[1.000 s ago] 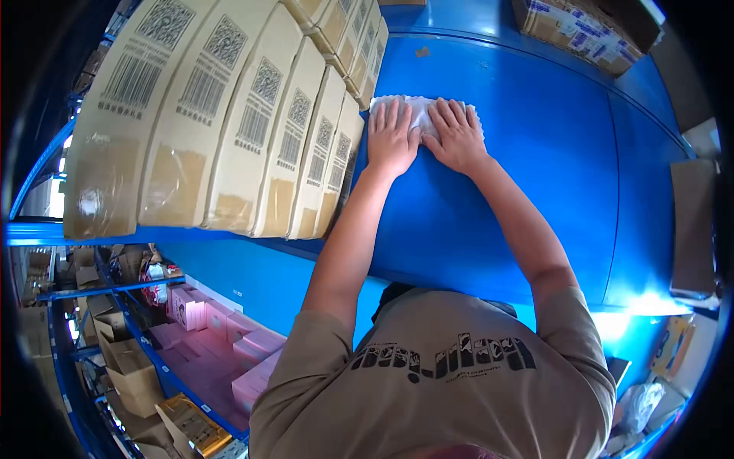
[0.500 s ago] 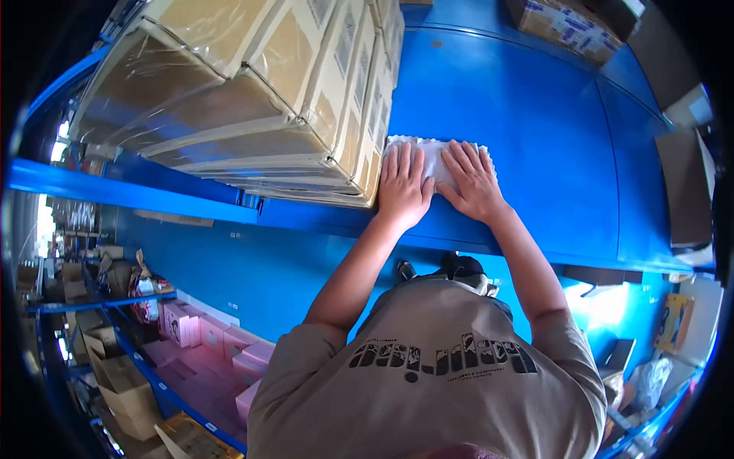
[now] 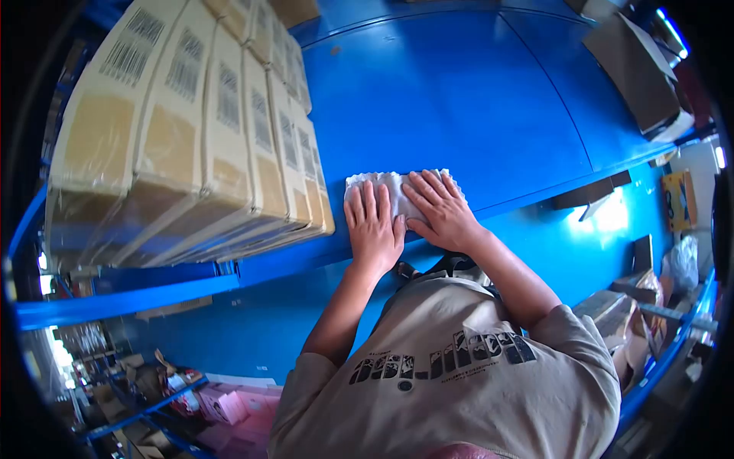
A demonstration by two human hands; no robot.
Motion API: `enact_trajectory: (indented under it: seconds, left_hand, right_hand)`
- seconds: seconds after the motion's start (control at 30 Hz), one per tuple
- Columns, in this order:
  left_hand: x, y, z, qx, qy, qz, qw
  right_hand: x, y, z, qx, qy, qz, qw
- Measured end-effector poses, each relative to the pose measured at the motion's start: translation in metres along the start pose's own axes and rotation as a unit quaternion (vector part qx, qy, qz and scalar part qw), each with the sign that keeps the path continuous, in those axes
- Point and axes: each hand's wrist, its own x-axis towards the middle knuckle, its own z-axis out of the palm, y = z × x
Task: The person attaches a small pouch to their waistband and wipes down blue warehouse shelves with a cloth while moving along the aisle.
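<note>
A folded whitish cloth [image 3: 396, 193] with a wavy edge lies flat near the front edge of the blue shelf surface [image 3: 436, 99]. Across its left part rests my left hand [image 3: 375, 228], palm down with fingers stretched out. My right hand [image 3: 445, 212] presses flat on the right part, its fingers slightly spread. The thumbs almost meet over the lower middle of the cloth. Both palms hide much of it. Neither hand is closed around anything.
Cardboard boxes with barcode labels [image 3: 187, 69] are stacked just left of the cloth under clear wrap. An open carton [image 3: 631, 73] stands at the far right. Below left, pink boxes [image 3: 237, 413] sit on a lower rack; a blue beam [image 3: 130, 302] crosses above them.
The view has turned, so the boxes, cloth and hands appear further left and lower. Both hands stay flat on the cloth; whether it slid along the surface I cannot tell.
</note>
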Motion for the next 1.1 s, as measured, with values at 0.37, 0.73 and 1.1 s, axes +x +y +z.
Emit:
enact_trajectory:
  seconds: [0.37, 0.73, 1.1]
  left_hand:
    - [0.061, 0.029, 0.026, 0.004, -0.028, 0.049, 0.998]
    - [0.200, 0.051, 0.086, -0.004, -0.005, 0.095, 0.995]
    - [0.340, 0.023, 0.131, 0.006, 0.084, 0.067, 0.994]
  right_hand:
    - [0.001, 0.052, -0.011, 0.008, 0.036, 0.042, 0.998]
    - [0.053, 0.181, -0.028, -0.053, 0.037, 0.050, 0.997]
    - [0.182, 0.273, -0.034, -0.103, 0.016, 0.057, 0.993]
